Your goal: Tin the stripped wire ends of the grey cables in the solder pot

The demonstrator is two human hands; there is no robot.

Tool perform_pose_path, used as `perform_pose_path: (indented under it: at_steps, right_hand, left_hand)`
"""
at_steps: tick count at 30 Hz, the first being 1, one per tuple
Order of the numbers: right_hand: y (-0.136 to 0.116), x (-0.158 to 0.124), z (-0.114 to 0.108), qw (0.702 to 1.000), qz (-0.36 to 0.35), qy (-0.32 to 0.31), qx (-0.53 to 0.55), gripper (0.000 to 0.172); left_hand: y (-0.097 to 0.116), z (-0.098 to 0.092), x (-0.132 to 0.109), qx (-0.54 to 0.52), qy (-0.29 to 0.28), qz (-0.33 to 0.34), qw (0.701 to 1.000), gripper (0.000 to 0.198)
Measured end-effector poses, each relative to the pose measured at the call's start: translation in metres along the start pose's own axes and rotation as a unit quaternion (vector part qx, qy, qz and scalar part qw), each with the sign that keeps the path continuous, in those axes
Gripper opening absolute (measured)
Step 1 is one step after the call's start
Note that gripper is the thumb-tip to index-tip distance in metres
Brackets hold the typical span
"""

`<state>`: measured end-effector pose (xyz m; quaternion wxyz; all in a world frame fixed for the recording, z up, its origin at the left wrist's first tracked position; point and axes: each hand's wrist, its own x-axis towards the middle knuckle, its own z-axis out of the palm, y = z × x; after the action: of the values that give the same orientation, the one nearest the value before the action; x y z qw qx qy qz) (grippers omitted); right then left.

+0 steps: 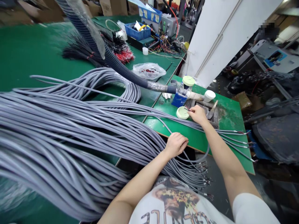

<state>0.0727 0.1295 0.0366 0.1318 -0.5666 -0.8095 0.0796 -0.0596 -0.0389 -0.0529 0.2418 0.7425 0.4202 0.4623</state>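
Observation:
A thick bundle of grey cables lies across the green table and fans out toward me. My left hand rests closed on the cables near the table's front edge, gripping some of them. My right hand pinches the stripped end of one grey cable, its coloured wire tips held at a small round pale-green pot. Beside that hand stands a grey metal solder pot with a blade-like tool. Several finished cable ends hang over the small green bench at the right.
A black corrugated extraction hose reaches down to a blue box. White and green lidded jars stand behind. Black and red wire bundles, a plastic bag and blue bins sit farther back. A white pillar rises at right.

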Motion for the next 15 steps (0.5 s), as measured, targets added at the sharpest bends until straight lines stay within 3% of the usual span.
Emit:
perform_pose_path:
  at_steps: [5, 9, 12, 15]
  right_hand:
    - [-0.002, 0.004, 0.005, 1.000, -0.002, -0.011, -0.019, 0.021]
    - [0.006, 0.003, -0.007, 1.000, -0.012, 0.009, -0.020, 0.024]
    - [0.030, 0.003, -0.023, 0.998, 0.002, 0.061, -0.027, 0.026]
    - [0.064, 0.002, -0.033, 0.991, 0.064, 0.095, -0.065, 0.025]
  left_hand:
    - [-0.002, 0.001, -0.001, 0.021, 0.000, 0.007, 1.000, 0.022]
    - [-0.004, 0.001, -0.001, 0.019, -0.007, 0.006, 1.000, 0.022]
    - [-0.004, 0.001, -0.001, 0.026, -0.006, 0.016, 1.000, 0.022]
    - [-0.005, 0.002, -0.001, 0.032, -0.005, 0.017, 0.999, 0.021]
